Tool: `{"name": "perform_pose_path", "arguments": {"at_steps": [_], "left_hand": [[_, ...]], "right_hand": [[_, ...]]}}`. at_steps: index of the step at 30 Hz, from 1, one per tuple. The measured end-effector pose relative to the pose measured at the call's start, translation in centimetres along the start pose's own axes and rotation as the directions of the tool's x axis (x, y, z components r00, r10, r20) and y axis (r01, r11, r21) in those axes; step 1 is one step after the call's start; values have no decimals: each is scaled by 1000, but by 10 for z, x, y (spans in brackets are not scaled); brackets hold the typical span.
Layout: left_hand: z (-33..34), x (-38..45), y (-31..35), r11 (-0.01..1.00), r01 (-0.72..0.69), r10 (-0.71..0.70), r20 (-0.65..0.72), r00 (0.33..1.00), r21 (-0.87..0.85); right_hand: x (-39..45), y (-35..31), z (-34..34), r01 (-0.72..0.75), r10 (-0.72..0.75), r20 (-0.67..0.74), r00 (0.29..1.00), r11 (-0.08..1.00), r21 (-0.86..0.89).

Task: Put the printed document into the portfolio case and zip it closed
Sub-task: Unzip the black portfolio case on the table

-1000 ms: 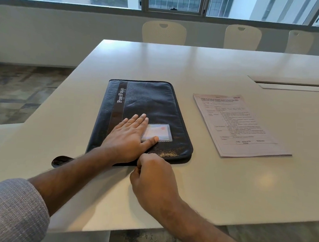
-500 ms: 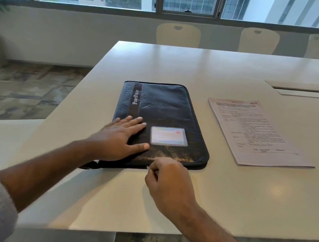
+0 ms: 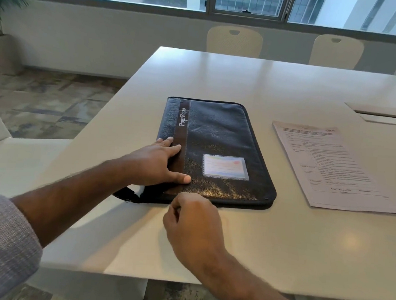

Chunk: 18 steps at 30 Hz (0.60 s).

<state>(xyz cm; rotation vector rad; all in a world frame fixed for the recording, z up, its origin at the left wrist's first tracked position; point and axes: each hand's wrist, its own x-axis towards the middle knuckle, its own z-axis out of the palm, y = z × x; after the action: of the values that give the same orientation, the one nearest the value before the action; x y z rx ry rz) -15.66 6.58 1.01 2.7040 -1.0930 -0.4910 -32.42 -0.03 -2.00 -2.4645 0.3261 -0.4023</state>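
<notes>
One portfolio case (image 3: 218, 149), one printed document (image 3: 331, 166)

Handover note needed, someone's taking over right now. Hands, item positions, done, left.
Left hand: flat on the portfolio case, pressing it down near its left side.
Right hand: fingers curled at the case's near edge, apparently on the zipper; the pull itself is hidden.
Printed document: flat on the table, right of the case, apart from it.
Done: nothing inserted.
Left: open the case, put the document in, zip it closed.
</notes>
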Motion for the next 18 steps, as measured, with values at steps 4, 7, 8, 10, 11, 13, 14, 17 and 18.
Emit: {"name": "perform_pose_path", "arguments": {"at_steps": [4,7,8,10,11,13,14,17,18], "left_hand": [[0,3,2,1000,0,1,-13,1000,27],[1,5,1,999,5,-5,-11,1000,32],[1,5,1,1000,8,-8,-11,1000,30],[0,5,0,1000,13,-13,-12,1000,24],[0,5,0,1000,15,-15,-14,1000,23],[0,4,0,1000,18,-18,-18,1000,25],[0,4,0,1000,17,-17,-21,1000,26],[1,3,2,999,18,-17,-30,999,32],[1,4,3,999,19,-18,-29,999,35]], "right_hand": [[4,-13,13,52,-53,9,999,998,23],[6,-19,18,78,-78,3,997,996,38],[7,-20,18,84,-84,4,996,996,41],[7,-20,17,95,-95,14,995,994,49],[6,-19,16,101,-102,20,995,994,47],[4,-18,12,109,-110,33,993,993,34],[4,-17,11,107,-108,42,993,994,34],[4,-21,9,112,-116,72,991,992,58],[3,-25,11,128,-135,87,987,989,76]]}}
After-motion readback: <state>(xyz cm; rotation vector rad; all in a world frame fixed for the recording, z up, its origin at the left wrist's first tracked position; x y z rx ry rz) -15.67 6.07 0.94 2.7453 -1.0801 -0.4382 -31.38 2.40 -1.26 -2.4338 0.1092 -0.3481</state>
